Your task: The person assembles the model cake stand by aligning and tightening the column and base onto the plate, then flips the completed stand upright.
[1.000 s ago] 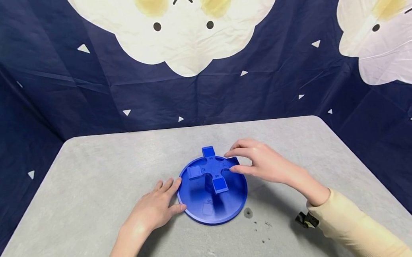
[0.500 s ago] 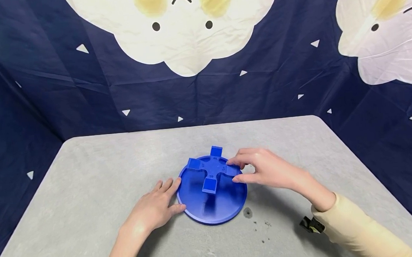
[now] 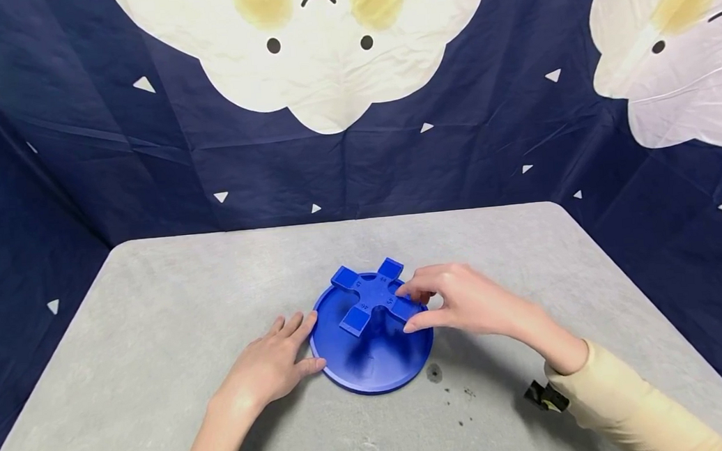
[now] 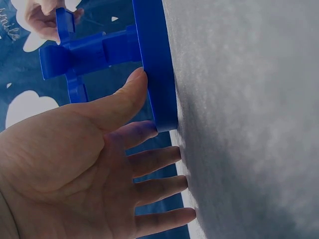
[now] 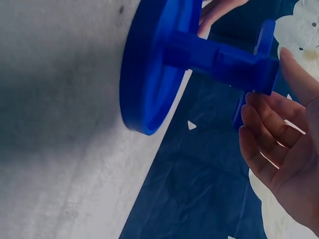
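My left hand, straight-fingered, touches the left side of the base on the table. My right hand grips 1 near-right arm of the cross above. I should steady the base, guide the cross gently.

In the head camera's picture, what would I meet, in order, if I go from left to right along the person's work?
Left hand, round blue base, right hand, beige right sleeve. The blue cross-shaped top overlaps the base, so I leave it out.
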`<act>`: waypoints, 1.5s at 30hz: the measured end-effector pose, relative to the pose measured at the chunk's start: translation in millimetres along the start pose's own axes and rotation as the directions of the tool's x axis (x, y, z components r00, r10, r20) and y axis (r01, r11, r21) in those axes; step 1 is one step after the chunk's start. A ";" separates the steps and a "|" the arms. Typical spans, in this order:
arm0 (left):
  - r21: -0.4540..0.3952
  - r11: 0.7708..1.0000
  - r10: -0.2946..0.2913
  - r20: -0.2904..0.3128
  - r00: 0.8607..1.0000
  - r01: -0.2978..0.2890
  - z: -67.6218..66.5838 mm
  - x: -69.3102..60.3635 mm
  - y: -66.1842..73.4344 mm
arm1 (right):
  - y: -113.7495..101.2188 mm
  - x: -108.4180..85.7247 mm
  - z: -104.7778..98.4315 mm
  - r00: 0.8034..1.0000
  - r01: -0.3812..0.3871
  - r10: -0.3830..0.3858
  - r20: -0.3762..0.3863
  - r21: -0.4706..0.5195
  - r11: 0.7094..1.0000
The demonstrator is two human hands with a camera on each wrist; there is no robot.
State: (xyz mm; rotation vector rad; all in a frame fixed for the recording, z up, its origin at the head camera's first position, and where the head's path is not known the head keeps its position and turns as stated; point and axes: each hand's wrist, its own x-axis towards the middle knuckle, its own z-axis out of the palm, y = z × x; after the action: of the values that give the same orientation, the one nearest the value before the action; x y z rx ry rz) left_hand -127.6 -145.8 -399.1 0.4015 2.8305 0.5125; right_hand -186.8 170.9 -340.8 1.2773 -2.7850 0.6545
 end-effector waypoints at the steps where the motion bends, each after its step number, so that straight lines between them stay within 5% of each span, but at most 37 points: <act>1: 0.001 1.000 0.000 0.001 1.000 0.000 -0.1 0.0 0.1 | 1.3 1.1 -1.3 1.000 0.002 -0.002 -0.012 0.013 1.000; 8: 0.001 1.000 -0.009 0.003 1.000 0.009 -1.2 0.0 -0.3 | 16.8 18.6 -7.8 0.992 -0.011 0.018 -0.128 0.053 0.999; 18: 0.005 1.000 -0.001 0.000 1.000 0.001 0.4 0.6 1.0 | 31.6 38.3 4.0 0.999 0.013 -0.008 -0.043 0.104 0.994; 45: 0.011 1.000 -0.019 0.009 1.000 0.019 -1.7 -0.3 3.7 | 36.1 31.5 10.7 0.999 0.004 0.002 -0.033 0.186 0.983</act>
State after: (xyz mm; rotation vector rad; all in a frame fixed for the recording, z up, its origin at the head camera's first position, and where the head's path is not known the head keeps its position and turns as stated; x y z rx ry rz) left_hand -127.0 -143.1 -396.2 0.3772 2.8270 0.4911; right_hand -232.4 165.1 -358.2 1.2825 -2.7510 0.9470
